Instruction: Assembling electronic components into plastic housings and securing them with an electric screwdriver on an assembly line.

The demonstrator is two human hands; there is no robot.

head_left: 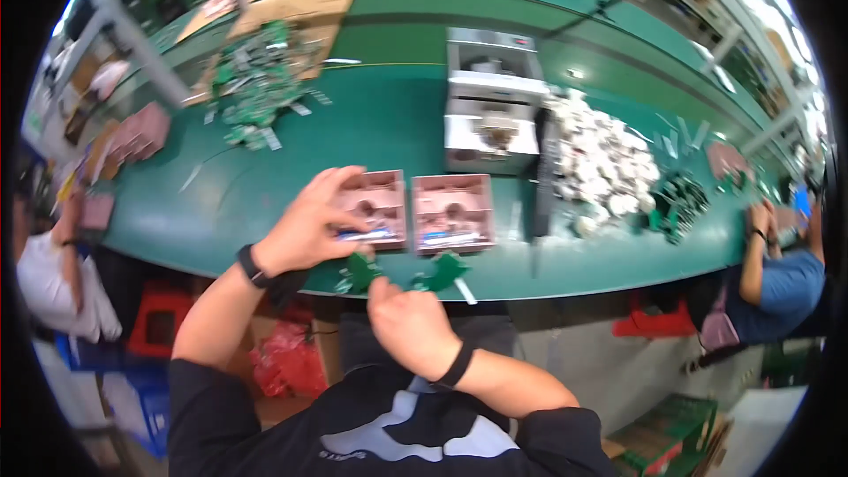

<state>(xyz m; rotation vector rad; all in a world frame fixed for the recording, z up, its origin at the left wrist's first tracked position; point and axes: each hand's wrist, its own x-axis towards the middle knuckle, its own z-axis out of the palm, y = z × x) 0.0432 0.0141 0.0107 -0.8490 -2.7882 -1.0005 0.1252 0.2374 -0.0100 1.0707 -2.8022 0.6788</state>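
My left hand (pixel 305 225) spans the left side of a pink open plastic housing (pixel 396 203), one finger along its far edge and the thumb by its near edge. My right hand (pixel 411 327) is closed at the table's front edge, its fingertips on a small green circuit board (pixel 360 274) just below that housing. How the fingertips grip the board is partly hidden. A second pink housing (pixel 477 199), with a round well inside, stands to the right. Below it lies another green circuit board (pixel 442 272) with a white strip attached.
A grey metal device (pixel 493 102) stands behind the housings, beside a dark bar (pixel 543 181). White parts (pixel 601 155) are heaped to the right, with dark green pieces (pixel 678 206) nearby. Green boards (pixel 256 79) pile up at far left. Co-workers (pixel 782 287) sit at both sides.
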